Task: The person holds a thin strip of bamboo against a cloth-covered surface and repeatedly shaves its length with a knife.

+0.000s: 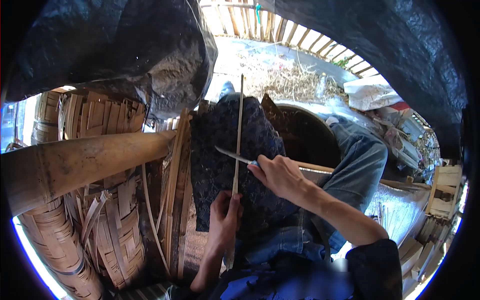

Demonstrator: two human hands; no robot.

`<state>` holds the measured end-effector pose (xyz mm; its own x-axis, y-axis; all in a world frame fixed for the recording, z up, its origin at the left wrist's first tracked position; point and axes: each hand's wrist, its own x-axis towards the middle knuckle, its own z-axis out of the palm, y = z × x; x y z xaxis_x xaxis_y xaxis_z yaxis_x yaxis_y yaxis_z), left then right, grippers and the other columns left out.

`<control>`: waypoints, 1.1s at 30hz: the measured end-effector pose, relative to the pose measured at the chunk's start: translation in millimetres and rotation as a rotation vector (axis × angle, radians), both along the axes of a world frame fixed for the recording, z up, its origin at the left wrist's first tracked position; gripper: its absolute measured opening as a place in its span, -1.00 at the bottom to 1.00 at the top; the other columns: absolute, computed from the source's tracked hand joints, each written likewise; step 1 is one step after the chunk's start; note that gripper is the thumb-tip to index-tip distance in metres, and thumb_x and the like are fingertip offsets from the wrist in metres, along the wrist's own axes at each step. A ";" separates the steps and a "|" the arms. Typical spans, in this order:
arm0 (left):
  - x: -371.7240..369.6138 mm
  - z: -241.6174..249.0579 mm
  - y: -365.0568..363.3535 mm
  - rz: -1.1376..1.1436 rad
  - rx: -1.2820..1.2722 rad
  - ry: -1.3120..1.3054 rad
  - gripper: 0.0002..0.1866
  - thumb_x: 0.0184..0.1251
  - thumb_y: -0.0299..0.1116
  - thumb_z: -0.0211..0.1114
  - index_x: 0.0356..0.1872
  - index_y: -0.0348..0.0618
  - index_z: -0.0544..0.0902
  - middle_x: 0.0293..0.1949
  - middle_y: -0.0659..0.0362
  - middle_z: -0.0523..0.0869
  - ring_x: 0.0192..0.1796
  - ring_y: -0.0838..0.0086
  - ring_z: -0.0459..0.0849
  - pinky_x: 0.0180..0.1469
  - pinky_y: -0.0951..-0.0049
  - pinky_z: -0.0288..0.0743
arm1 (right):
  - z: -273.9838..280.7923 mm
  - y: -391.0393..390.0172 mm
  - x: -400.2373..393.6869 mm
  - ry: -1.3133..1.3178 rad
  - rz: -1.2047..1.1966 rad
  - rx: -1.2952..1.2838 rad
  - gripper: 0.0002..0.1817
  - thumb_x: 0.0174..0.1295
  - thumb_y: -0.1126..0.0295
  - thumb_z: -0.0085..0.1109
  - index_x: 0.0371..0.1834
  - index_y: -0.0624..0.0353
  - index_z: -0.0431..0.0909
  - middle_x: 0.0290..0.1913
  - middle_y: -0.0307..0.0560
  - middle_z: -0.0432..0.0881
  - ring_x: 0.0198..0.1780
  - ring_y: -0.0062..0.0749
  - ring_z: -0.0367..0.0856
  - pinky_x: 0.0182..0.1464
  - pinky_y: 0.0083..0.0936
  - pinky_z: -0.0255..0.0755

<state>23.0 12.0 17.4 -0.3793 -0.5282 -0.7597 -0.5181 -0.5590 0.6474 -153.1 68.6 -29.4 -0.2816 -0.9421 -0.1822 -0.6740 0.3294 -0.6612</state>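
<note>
My left hand (226, 212) is closed around the lower part of a long thin bamboo strip (240, 120), which points away from me over my lap. In my right hand (280, 175) is a knife (231, 154), gripped by its handle, most of which the fingers hide. The blade points left and crosses the strip a little above my left hand. Beneath both hands a dark patterned cloth (215, 135) covers my leg. The strip's lower end passes below my left fist toward my body.
A thick bamboo pole (95, 157) juts in from the left, above woven bamboo baskets (55, 245). Upright bamboo slats (177, 200) stand beside my left arm. Black plastic sheeting (110, 45) hangs overhead. Shavings (295, 82) litter the ground ahead; a white sack (372, 92) lies right.
</note>
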 end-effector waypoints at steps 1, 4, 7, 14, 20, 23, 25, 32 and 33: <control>-0.5 0.6 0.7 0.002 -0.015 0.017 -0.79 0.47 -0.26 0.05 -0.21 -0.21 0.48 -0.64 0.35 0.40 -0.72 0.76 0.27 -0.70 0.67 0.10 | -1.7 -1.8 0.4 0.017 0.002 -0.015 -0.55 0.40 0.11 -0.03 -0.54 0.25 0.41 -0.77 0.04 0.47 -0.73 -0.07 0.54 -0.68 -0.26 0.37; 2.5 -1.3 3.9 -0.008 0.003 0.045 -0.78 0.46 -0.24 0.08 -0.21 -0.22 0.48 -0.62 0.33 0.42 -0.70 0.74 0.30 -0.68 0.66 0.13 | -3.3 -14.7 0.4 0.029 -0.045 -0.005 -0.55 0.40 0.12 -0.04 -0.55 0.25 0.42 -0.76 0.08 0.49 -0.69 0.02 0.56 -0.65 -0.21 0.41; -0.2 2.7 2.1 0.001 0.026 0.037 -0.77 0.46 -0.23 0.09 -0.19 -0.22 0.49 -0.61 0.33 0.44 -0.69 0.74 0.31 -0.67 0.66 0.15 | -4.2 -25.3 -5.0 0.014 -0.058 0.002 -0.55 0.40 0.12 -0.05 -0.55 0.25 0.41 -0.75 0.09 0.50 -0.68 0.02 0.56 -0.64 -0.19 0.41; 2.9 4.4 0.1 0.030 0.057 0.081 -0.76 0.45 -0.25 0.08 -0.17 -0.26 0.50 -0.59 0.31 0.45 -0.68 0.73 0.32 -0.66 0.65 0.16 | 15.1 0.3 -3.9 -0.068 0.013 0.080 -0.56 0.40 0.11 -0.04 -0.54 0.24 0.42 -0.73 0.13 0.50 -0.66 0.06 0.56 -0.63 -0.18 0.40; 3.9 5.5 3.2 -0.007 0.026 0.047 -0.73 0.46 -0.19 0.07 -0.20 -0.22 0.49 -0.59 0.33 0.41 -0.66 0.73 0.30 -0.66 0.65 0.14 | 4.4 -7.0 -8.5 -0.007 -0.052 0.061 -0.52 0.40 0.07 -0.08 -0.55 0.23 0.44 -0.72 0.13 0.51 -0.64 0.07 0.56 -0.58 -0.14 0.41; 3.3 6.6 3.2 -0.019 -0.015 0.034 -0.73 0.46 -0.18 0.06 -0.20 -0.22 0.48 -0.59 0.33 0.41 -0.67 0.73 0.30 -0.66 0.65 0.15 | 5.4 -14.9 -12.7 -0.047 -0.037 0.122 -0.50 0.41 0.07 -0.10 -0.58 0.23 0.46 -0.70 0.13 0.51 -0.64 0.07 0.55 -0.57 -0.14 0.42; 3.2 5.1 4.9 -0.026 -0.025 0.037 -0.74 0.46 -0.19 0.06 -0.20 -0.22 0.48 -0.59 0.33 0.41 -0.68 0.73 0.29 -0.66 0.65 0.15 | 0.3 -18.8 -11.2 -0.016 -0.055 0.071 -0.49 0.42 0.07 -0.11 -0.58 0.24 0.47 -0.70 0.14 0.52 -0.63 0.08 0.56 -0.56 -0.13 0.43; 5.1 4.7 3.4 0.001 0.034 0.070 -0.76 0.46 -0.24 0.07 -0.19 -0.25 0.49 -0.58 0.30 0.45 -0.68 0.73 0.32 -0.66 0.66 0.17 | -6.5 -39.3 -28.1 -0.042 -0.119 0.050 -0.52 0.42 0.12 -0.12 -0.55 0.26 0.47 -0.66 0.21 0.51 -0.54 0.16 0.56 -0.52 -0.10 0.42; 6.4 4.2 2.9 0.005 0.034 0.066 -0.76 0.46 -0.24 0.07 -0.19 -0.25 0.49 -0.58 0.30 0.45 -0.68 0.73 0.32 -0.66 0.66 0.17 | -5.8 -36.7 -29.8 -0.089 -0.092 0.035 -0.55 0.42 0.15 -0.09 -0.54 0.26 0.46 -0.67 0.24 0.48 -0.52 0.20 0.54 -0.52 -0.08 0.38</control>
<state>29.3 15.0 21.6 -0.4265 -0.5048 -0.7505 -0.4719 -0.5836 0.6608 -182.9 31.9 -35.3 -0.3476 -0.9057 -0.2428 -0.5789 0.4110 -0.7043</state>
